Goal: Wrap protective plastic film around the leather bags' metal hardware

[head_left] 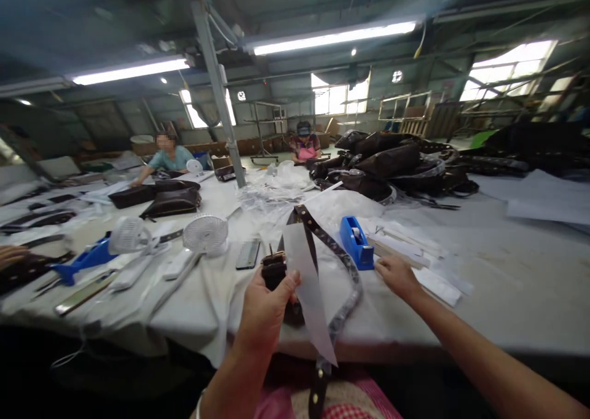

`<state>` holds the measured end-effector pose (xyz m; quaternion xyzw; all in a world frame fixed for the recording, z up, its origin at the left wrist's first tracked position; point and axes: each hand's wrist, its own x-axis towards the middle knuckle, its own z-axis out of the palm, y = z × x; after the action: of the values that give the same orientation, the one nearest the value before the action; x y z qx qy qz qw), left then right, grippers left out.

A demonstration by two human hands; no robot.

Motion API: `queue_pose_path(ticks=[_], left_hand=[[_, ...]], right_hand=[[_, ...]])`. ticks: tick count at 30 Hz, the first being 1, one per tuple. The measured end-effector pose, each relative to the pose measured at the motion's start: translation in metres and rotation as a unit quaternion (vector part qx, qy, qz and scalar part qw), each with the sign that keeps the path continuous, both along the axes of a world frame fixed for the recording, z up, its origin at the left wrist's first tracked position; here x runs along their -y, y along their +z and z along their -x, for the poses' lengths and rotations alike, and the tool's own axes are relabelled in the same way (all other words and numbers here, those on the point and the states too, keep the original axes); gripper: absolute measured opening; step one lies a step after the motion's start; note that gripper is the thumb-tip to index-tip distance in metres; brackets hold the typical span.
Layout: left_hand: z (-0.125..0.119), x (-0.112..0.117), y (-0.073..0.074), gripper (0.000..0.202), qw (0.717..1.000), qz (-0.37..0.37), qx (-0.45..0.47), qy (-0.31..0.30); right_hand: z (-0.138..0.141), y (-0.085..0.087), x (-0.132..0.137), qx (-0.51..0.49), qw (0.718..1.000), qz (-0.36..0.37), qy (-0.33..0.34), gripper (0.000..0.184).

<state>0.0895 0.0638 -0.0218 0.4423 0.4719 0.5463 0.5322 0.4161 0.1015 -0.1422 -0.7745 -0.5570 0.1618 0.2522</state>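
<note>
My left hand (265,305) is raised in front of me, closed on the buckle end of a dark brown strap (343,265) together with a translucent white paper strip (306,284). The strip hangs down past the table edge. From the hand the strap loops out over the table and back down toward my lap. My right hand (396,276) rests on the table to the right, fingers curled down near thin white paper strips (433,281), just below a blue tape dispenser (356,242). Whether it holds anything is hidden.
A white-covered table (507,284) carries two small white fans (205,234), a blue tool (80,262), a black remote-like object (247,254), clear plastic wrap and a pile of dark bags (391,164). Two people work at the far side. Another person's hand (11,254) shows at the left edge.
</note>
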Motion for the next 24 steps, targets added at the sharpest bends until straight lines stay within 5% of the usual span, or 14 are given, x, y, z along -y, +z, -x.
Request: queue_pose_path(ticks=[2,5,6,8,12,15,17,20,24], left_hand=[[-0.004,0.000,0.001,0.046,1.000,-0.005,-0.021,-0.008],[-0.011,0.001,0.004,0.039,0.998,-0.021,-0.054,-0.022],[-0.013,0.002,0.006,0.037,0.997,-0.027,-0.067,-0.026],[-0.014,0.004,0.007,0.034,0.994,-0.038,-0.093,-0.031],[-0.009,0.009,0.007,0.035,0.993,-0.049,-0.107,-0.033],[-0.005,0.012,0.006,0.042,0.996,-0.070,-0.041,-0.047],[-0.004,0.012,0.007,0.047,0.995,-0.084,0.018,-0.056],[-0.001,0.014,0.011,0.047,0.994,-0.071,0.046,-0.062],[0.003,0.018,0.012,0.037,0.995,-0.041,0.026,-0.092]], right_hand=[[0.029,0.023,0.015,-0.077,0.994,-0.037,0.066,0.054],[0.079,0.068,0.050,-0.339,0.888,-0.085,0.297,0.059],[0.094,0.082,0.062,-0.349,0.864,-0.065,0.356,0.055],[0.120,0.105,0.082,-0.310,0.859,-0.040,0.405,0.043],[0.145,0.112,0.097,-0.237,0.902,-0.054,0.357,0.026],[0.148,0.100,0.092,-0.329,0.890,-0.013,0.316,0.034],[0.148,0.096,0.084,-0.455,0.852,0.019,0.259,0.036],[0.147,0.099,0.072,-0.638,0.757,-0.011,0.143,0.034],[0.151,0.106,0.058,-0.751,0.658,-0.041,0.030,0.034]])
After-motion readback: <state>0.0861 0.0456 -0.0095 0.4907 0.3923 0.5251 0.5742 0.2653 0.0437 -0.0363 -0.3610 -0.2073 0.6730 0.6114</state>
